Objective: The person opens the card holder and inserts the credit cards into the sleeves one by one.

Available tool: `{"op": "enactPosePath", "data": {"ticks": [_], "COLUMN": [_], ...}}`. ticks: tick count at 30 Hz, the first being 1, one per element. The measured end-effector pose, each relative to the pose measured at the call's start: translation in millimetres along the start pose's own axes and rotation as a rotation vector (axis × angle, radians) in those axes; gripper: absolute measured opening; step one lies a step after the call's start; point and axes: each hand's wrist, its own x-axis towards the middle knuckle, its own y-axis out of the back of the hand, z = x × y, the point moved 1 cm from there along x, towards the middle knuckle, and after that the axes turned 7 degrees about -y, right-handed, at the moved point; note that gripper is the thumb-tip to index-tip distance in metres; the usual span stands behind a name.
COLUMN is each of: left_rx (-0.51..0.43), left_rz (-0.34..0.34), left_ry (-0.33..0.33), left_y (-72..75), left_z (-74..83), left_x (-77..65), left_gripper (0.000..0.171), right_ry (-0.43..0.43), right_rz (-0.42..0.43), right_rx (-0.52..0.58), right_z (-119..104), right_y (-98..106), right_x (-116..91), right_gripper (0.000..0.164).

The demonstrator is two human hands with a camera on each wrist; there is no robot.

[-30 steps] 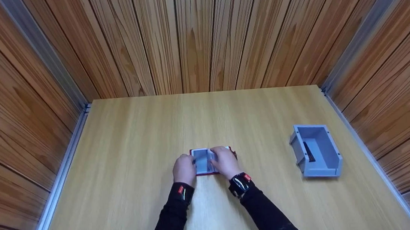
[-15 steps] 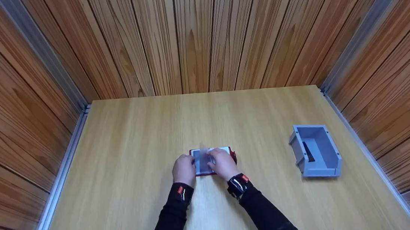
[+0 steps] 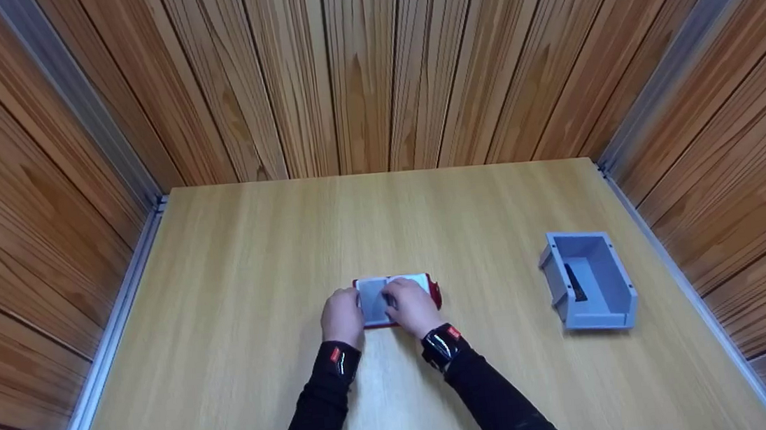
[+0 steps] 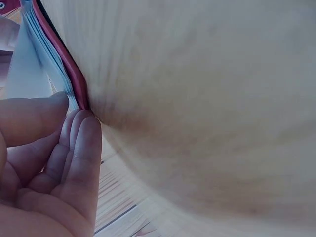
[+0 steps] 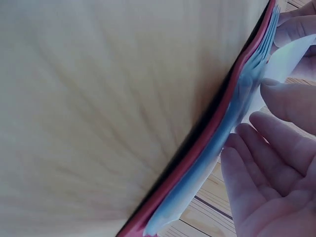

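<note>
A red-covered card holder (image 3: 374,303) with clear plastic sleeves lies open on the table in the head view. My left hand (image 3: 342,317) pinches its left edge; in the left wrist view the thumb is on the sleeves (image 4: 44,54) and the fingers are at the red cover (image 4: 74,81). Over the middle of the holder is my right hand (image 3: 411,305), fingertips at the sleeves. In the right wrist view its thumb (image 5: 286,101) and fairly straight fingers stand apart beside the sleeve edges (image 5: 210,148). A translucent sleeve (image 5: 294,57) rises between the two hands.
A grey-blue plastic bin (image 3: 593,282) stands on the right of the table, with a dark narrow item (image 3: 576,283) inside. Wood-panelled walls (image 3: 355,70) enclose the wooden tabletop (image 3: 253,255) at the back and both sides.
A clear sleeve, raised upright by my right hand half a second ago, has turned over to the left. My right hand has shifted slightly left, baring more of the right side; the left hand stays put.
</note>
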Motion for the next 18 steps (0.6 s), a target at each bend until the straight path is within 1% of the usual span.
{"op": "enactPosePath", "data": {"ticks": [7,13,18], "left_rx": [-0.014,-0.016,-0.001], "left_rz": [0.0,-0.017,-0.023], "left_ry": [0.007,0.038,0.056], "left_y": [-1.7,-1.7,1.3], "left_z": [-0.5,1.5,3.7], "left_x": [0.5,1.3,2.1], "left_gripper": [0.012,0.017,0.013], "right_ry": [0.014,0.002,0.002], "right_rz": [0.016,0.01,0.011], "right_rx": [-0.034,-0.049,-0.047], "right_z": [1.4,1.7,-0.4], "right_y": [-3.3,-4.4,-3.3], "right_x": [0.9,1.6,1.5], "right_gripper": [0.028,0.029,0.028]}}
